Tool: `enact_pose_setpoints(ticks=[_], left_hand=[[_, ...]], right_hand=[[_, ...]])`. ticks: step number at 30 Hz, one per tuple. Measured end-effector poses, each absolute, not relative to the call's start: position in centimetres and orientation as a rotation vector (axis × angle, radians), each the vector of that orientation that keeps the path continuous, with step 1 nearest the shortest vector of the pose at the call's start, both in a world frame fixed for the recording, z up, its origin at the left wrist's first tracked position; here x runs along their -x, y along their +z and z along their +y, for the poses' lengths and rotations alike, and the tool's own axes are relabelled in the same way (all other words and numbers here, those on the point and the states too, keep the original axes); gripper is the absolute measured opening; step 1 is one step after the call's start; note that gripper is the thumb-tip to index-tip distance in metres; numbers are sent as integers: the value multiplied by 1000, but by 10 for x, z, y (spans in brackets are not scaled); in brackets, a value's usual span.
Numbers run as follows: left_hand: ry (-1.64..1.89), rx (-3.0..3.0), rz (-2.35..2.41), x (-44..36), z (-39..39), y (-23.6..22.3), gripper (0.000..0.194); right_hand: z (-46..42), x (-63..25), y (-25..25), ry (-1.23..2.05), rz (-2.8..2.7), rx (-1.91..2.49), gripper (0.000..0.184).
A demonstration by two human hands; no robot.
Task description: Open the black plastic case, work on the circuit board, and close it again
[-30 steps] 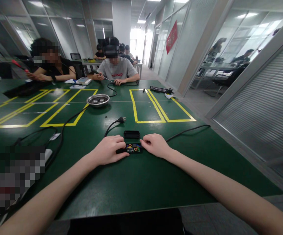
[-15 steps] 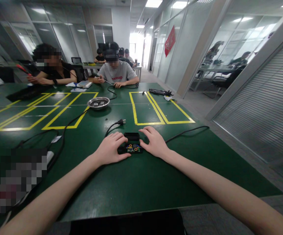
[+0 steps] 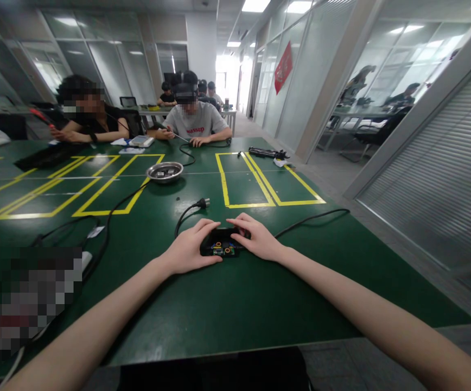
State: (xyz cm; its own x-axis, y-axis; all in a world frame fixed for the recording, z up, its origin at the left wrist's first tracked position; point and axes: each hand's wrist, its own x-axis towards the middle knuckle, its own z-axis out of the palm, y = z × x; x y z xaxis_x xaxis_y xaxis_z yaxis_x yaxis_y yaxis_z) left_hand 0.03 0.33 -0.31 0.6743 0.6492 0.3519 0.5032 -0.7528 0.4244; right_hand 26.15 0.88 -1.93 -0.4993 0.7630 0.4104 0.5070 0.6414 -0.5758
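Note:
An opened black power adapter [image 3: 221,251] lies on the green table, its circuit board with copper-coloured coils exposed. Against its far side is the black cover [image 3: 226,237], which looks tilted up. My left hand [image 3: 189,247] wraps the left end, thumb along the near edge and fingertips at the cover's top. My right hand [image 3: 258,239] grips the cover's right end between thumb and fingers. Part of both pieces is hidden by the fingers. A black cord with a plug [image 3: 203,203] lies behind my left hand, and another black cable [image 3: 312,220] runs out behind my right.
A metal bowl [image 3: 164,167] holding small metal parts stands further back. Yellow tape outlines [image 3: 252,206] mark the table. A folded black tripod-like object [image 3: 268,152] lies at the far right. Two people [image 3: 195,117] sit across; one holds a screwdriver-like tool. Cables lie at left.
The fingers of both my hands have closed in on the cover. The cover has come nearer to the adapter's base and tilted up; before, it lay apart behind it.

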Motion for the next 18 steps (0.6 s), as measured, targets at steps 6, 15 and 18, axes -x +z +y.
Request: enact_pose_setpoints(ticks=[6, 15, 18], left_hand=[[746, -2557, 899, -2, 0, 1, 47], [778, -2486, 799, -3, -2, 2, 28], [796, -2479, 767, -3, -2, 0, 25]], right_hand=[[1, -261, -10, 560, -2272, 798, 19], [-7, -258, -5, 546, -2349, 643, 19], [-6, -258, -7, 509, -2329, 607, 18]])
